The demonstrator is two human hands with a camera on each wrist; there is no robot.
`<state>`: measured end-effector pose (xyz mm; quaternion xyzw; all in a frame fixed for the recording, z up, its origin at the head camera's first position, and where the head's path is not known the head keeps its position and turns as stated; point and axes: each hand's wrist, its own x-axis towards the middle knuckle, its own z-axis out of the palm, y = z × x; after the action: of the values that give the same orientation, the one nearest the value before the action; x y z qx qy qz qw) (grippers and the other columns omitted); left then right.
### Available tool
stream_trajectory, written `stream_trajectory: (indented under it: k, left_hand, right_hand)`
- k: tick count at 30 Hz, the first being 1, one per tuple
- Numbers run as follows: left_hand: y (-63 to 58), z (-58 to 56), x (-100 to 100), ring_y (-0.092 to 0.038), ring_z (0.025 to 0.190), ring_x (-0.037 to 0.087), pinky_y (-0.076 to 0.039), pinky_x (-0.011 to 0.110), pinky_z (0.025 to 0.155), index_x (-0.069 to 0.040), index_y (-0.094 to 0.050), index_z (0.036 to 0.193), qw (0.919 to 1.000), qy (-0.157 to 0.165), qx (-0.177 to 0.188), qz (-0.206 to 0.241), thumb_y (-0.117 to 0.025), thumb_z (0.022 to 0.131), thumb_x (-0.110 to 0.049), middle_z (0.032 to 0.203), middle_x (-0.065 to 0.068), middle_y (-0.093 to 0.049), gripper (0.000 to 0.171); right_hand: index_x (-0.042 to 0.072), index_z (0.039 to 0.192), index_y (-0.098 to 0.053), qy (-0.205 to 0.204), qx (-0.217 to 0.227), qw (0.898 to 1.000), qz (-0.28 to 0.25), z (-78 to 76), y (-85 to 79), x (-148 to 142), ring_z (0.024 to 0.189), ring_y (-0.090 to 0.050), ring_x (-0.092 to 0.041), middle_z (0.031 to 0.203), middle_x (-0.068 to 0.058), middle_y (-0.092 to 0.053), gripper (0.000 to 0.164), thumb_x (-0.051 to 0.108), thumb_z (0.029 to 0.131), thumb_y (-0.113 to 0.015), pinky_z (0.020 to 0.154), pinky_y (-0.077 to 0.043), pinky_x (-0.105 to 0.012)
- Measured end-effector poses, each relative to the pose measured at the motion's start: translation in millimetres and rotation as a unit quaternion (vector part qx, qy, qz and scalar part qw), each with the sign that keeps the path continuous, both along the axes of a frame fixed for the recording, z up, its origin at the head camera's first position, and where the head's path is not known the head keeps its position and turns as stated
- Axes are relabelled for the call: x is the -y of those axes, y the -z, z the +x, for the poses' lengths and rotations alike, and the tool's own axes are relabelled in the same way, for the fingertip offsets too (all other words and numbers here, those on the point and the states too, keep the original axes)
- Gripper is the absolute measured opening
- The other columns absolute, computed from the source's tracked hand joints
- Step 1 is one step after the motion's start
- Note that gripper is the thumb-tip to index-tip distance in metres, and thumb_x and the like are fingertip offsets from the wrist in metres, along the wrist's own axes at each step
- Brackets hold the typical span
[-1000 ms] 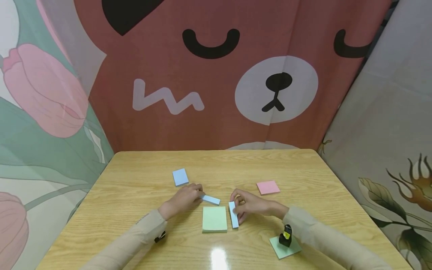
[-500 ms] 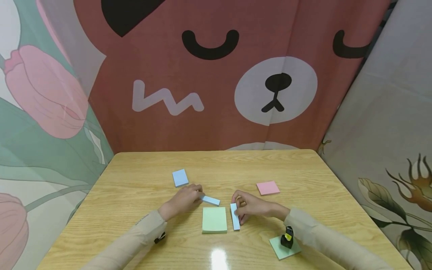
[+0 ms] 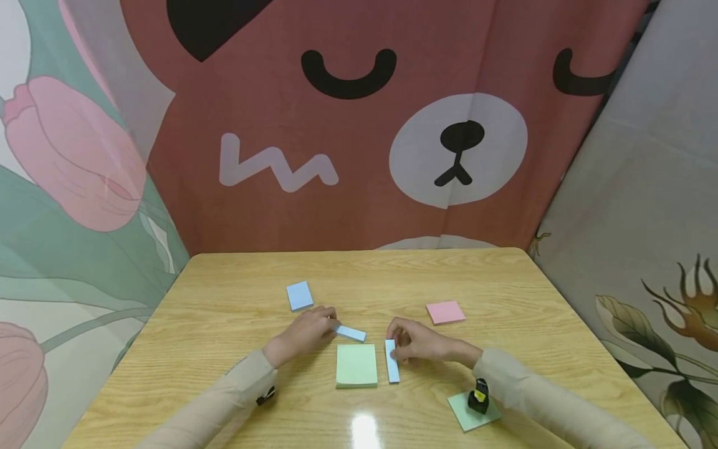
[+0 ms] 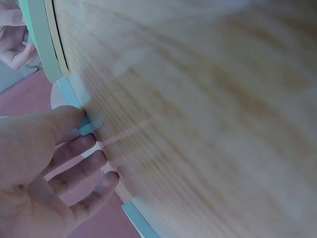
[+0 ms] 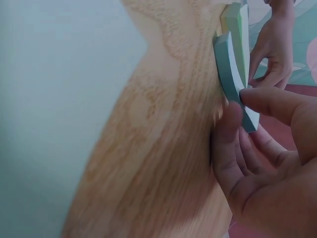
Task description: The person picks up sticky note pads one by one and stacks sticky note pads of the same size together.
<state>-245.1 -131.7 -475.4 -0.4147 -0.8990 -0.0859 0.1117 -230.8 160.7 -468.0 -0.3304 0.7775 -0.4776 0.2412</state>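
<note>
A thick pad of light-green sticky notes (image 3: 356, 365) lies in the middle of the wooden table. Just beyond its far edge, a narrow light-blue sticky-note pad (image 3: 351, 333) lies slightly slanted. My left hand (image 3: 304, 335) pinches that strip's left end between thumb and forefinger, its other fingers (image 4: 94, 191) spread along the tabletop. A second narrow blue sticky-note pad (image 3: 391, 363) runs along the green pad's right side with a small gap between. My right hand (image 3: 417, 342) pinches this one near its far end; in the right wrist view the strip (image 5: 230, 74) bows slightly.
A blue square sticky-note pad (image 3: 300, 296) sits beyond my left hand, and a pink one (image 3: 445, 312) beyond the right. Another green pad (image 3: 462, 416) lies beneath my right wrist's black camera (image 3: 478, 397). A printed curtain (image 3: 348, 218) hangs behind the table's far edge.
My right hand has shifted its blue strip slightly to the right and toward me, turning it a little. The left hand and its strip stay in place.
</note>
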Motion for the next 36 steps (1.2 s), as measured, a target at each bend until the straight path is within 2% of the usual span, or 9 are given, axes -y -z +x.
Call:
stream_trajectory:
  k: [3, 7, 18, 23, 27, 30, 36]
  left_hand:
    - [-0.2, 0.2, 0, -0.050, 0.079, 0.012, -0.044, 0.026, 0.065, -0.014, -0.068, 0.090, 1.0000, -0.001, 0.000, -0.001, -0.064, 0.081, -0.014, 0.091, -0.001, -0.057, 0.010]
    - [-0.1, -0.1, 0, -0.050, 0.078, 0.012, -0.044, 0.025, 0.065, -0.014, -0.068, 0.090, 1.0000, 0.000, -0.002, 0.000, -0.064, 0.081, -0.014, 0.090, -0.002, -0.057, 0.010]
    - [1.6, -0.7, 1, -0.050, 0.079, 0.012, -0.044, 0.025, 0.065, -0.014, -0.068, 0.091, 1.0000, 0.002, -0.004, 0.000, -0.064, 0.081, -0.015, 0.091, -0.002, -0.057, 0.011]
    - [2.2, -0.6, 0, -0.050, 0.078, 0.012, -0.044, 0.025, 0.065, -0.014, -0.068, 0.091, 1.0000, 0.002, -0.006, -0.002, -0.065, 0.081, -0.015, 0.091, -0.002, -0.057, 0.011]
    - [3.2, -0.6, 0, -0.050, 0.077, 0.012, -0.044, 0.025, 0.064, -0.013, -0.068, 0.090, 1.0000, 0.006, -0.007, 0.001, -0.066, 0.079, -0.013, 0.090, -0.001, -0.058, 0.011]
    - [3.6, -0.5, 0, -0.050, 0.077, 0.013, -0.044, 0.025, 0.063, -0.012, -0.068, 0.089, 0.9999, 0.009, -0.009, 0.004, -0.066, 0.079, -0.013, 0.090, 0.000, -0.058, 0.010]
    - [1.5, -0.4, 0, -0.050, 0.076, 0.013, -0.044, 0.025, 0.063, -0.012, -0.068, 0.089, 0.9997, 0.010, -0.020, 0.008, -0.067, 0.079, -0.012, 0.090, 0.000, -0.058, 0.010]
  right_hand:
    - [0.002, 0.100, -0.047, -0.001, -0.047, 0.999, 0.011, -0.1, 1.3, 0, 0.058, -0.051, -0.011, 0.088, -0.018, -0.051, 0.026, 0.008, 0.081, -0.063, 0.046, -0.045, -0.025]
    - [0.004, 0.099, -0.049, 0.008, -0.073, 0.997, 0.029, -0.1, 1.6, 0, 0.061, -0.048, -0.011, 0.088, -0.016, -0.052, 0.025, 0.010, 0.081, -0.064, 0.049, -0.041, -0.020]
    - [0.008, 0.102, -0.053, 0.017, -0.118, 0.991, 0.066, 0.1, 1.2, 2, 0.070, -0.048, -0.015, 0.091, -0.007, -0.051, 0.025, 0.017, 0.081, -0.064, 0.061, -0.042, -0.024]
    - [0.009, 0.101, -0.055, 0.024, -0.128, 0.988, 0.083, 0.9, 2.1, 3, 0.065, -0.048, -0.015, 0.094, -0.008, -0.048, 0.023, 0.018, 0.082, -0.064, 0.061, -0.042, -0.025]
    - [0.008, 0.105, -0.055, 0.026, -0.138, 0.986, 0.088, 2.5, 3.2, 3, 0.068, -0.047, -0.016, 0.094, -0.008, -0.048, 0.025, 0.018, 0.083, -0.063, 0.062, -0.042, -0.025]
    - [0.005, 0.109, -0.054, 0.023, -0.158, 0.983, 0.092, 4.7, 3.4, 2, 0.075, -0.045, -0.018, 0.095, -0.007, -0.048, 0.030, 0.018, 0.083, -0.062, 0.065, -0.041, -0.025]
    - [0.000, 0.116, -0.052, 0.016, -0.224, 0.969, 0.106, 10.5, 0.4, 1, 0.071, -0.046, -0.017, 0.096, -0.009, -0.046, 0.038, 0.018, 0.084, -0.060, 0.061, -0.040, -0.021]
